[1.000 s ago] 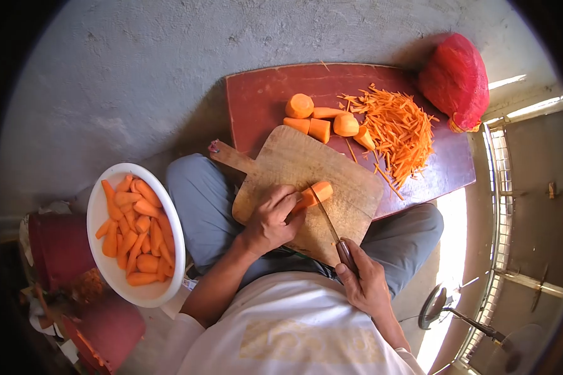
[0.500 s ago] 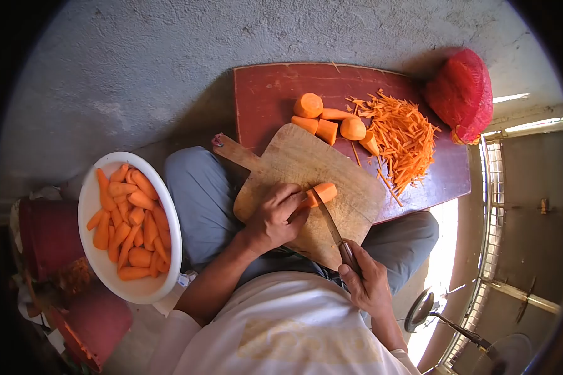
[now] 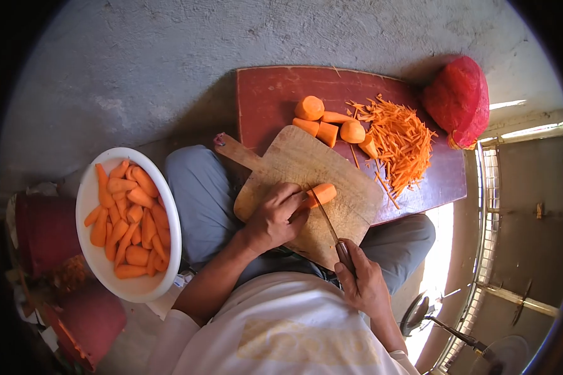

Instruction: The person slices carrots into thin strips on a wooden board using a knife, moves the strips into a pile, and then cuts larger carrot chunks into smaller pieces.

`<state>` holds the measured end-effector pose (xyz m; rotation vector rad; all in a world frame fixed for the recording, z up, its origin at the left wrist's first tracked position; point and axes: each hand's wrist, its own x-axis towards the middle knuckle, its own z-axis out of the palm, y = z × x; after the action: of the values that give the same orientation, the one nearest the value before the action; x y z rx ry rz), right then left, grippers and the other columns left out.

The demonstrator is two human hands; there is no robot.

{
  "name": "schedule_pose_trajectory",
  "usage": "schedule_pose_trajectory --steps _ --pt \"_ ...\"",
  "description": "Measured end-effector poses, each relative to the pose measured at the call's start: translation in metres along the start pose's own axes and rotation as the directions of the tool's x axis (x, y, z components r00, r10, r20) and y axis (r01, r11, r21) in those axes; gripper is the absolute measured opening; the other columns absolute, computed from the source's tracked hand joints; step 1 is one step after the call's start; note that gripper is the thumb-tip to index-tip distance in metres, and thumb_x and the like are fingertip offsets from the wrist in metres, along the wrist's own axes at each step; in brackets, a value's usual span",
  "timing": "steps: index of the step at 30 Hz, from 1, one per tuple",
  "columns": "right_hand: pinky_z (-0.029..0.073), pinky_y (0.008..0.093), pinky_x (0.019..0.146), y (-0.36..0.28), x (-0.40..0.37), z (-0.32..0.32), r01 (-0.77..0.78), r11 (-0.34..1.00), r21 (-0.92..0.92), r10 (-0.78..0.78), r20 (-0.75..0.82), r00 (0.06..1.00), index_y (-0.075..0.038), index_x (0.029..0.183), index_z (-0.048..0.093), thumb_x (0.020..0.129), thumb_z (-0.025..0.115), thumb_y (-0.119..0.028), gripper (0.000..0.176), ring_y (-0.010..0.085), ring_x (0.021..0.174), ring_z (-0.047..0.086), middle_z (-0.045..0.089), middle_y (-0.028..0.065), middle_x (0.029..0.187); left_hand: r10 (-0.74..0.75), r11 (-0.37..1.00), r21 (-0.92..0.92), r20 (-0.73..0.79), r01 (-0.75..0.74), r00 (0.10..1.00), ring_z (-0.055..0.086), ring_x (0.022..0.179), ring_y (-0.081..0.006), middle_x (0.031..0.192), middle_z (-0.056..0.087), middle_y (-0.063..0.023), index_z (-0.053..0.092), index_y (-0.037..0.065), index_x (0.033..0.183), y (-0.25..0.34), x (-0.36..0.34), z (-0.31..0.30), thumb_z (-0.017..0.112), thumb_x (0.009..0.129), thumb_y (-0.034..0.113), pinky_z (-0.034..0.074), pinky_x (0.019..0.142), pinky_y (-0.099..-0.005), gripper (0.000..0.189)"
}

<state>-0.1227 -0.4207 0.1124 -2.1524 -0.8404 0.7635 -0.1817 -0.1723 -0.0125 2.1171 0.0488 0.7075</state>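
Note:
A carrot piece (image 3: 322, 195) lies on the wooden cutting board (image 3: 347, 172), which rests across my lap. Curled fingers of my left hand (image 3: 275, 215) grip the carrot's left end, partly hiding it. My right hand (image 3: 364, 281) is closed round the dark handle of a knife (image 3: 326, 219). The blade crosses the carrot just right of my left fingertips, its edge at the carrot's surface. Beyond the board, thick carrot chunks (image 3: 352, 132) sit on the red table (image 3: 269, 87), beside a heap of carrot strips (image 3: 401, 140).
To my left stands a white basin (image 3: 174, 250) filled with peeled carrots (image 3: 131, 215). A red mesh sack (image 3: 460, 100) rests at the table's right end, near the wall. Dark red buckets (image 3: 87, 325) are at the lower left, and a fan (image 3: 507, 359) is at the lower right.
The knife blade has tilted more upright and shifted slightly left over the carrot. My left hand keeps its hold on the carrot. The whole view has moved a little.

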Motion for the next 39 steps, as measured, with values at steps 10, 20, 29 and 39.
schedule_pose_trajectory --steps 10,20,29,39 --pt "0.060 0.0558 0.079 -0.008 0.007 -0.003 -0.082 0.995 -0.049 0.084 0.046 0.995 -0.001 0.151 0.053 0.109 0.067 -0.015 0.046 0.0527 0.097 0.076 0.077 0.0304 0.109 0.002 1.000 -0.015 -0.001 -0.002 1.000 0.070 0.100 -0.0360 0.110 0.069 -0.0135 0.077 0.004 0.126 -0.002 -0.001 0.002 0.083 0.086 -0.006 0.059 0.085 -0.0447 0.042" --pt "0.055 0.0462 0.069 0.002 0.017 0.006 0.015 0.998 -0.054 -0.016 -0.013 1.000 0.000 0.147 0.056 0.111 0.064 -0.013 0.039 0.0480 0.076 0.072 0.069 0.0242 0.087 0.045 0.999 0.018 -0.028 -0.044 0.999 0.065 0.094 -0.0334 0.107 0.066 -0.0123 0.077 0.003 0.128 -0.003 0.001 0.003 0.082 0.086 -0.005 0.056 0.085 -0.0443 0.043" --pt "0.050 0.0512 0.064 -0.002 0.037 0.000 0.030 0.994 -0.103 -0.030 0.010 1.000 0.003 0.139 0.059 0.107 0.067 -0.010 0.035 0.0498 0.071 0.067 0.063 0.0275 0.078 0.011 0.999 0.031 -0.042 -0.010 0.999 0.064 0.098 -0.0383 0.109 0.065 -0.0171 0.074 -0.001 0.130 -0.002 0.001 0.004 0.078 0.088 -0.006 0.056 0.087 -0.0480 0.042" --pt "0.050 0.0519 0.072 -0.003 0.052 -0.008 0.119 0.993 -0.022 -0.118 0.048 0.992 0.005 0.130 0.059 0.109 0.067 -0.014 0.029 0.0515 0.080 0.063 0.063 0.0293 0.086 0.021 0.993 0.114 -0.055 -0.015 0.998 0.057 0.096 -0.0400 0.104 0.059 -0.0188 0.071 -0.005 0.120 0.000 0.001 0.006 0.073 0.093 0.000 0.052 0.086 -0.0501 0.028"
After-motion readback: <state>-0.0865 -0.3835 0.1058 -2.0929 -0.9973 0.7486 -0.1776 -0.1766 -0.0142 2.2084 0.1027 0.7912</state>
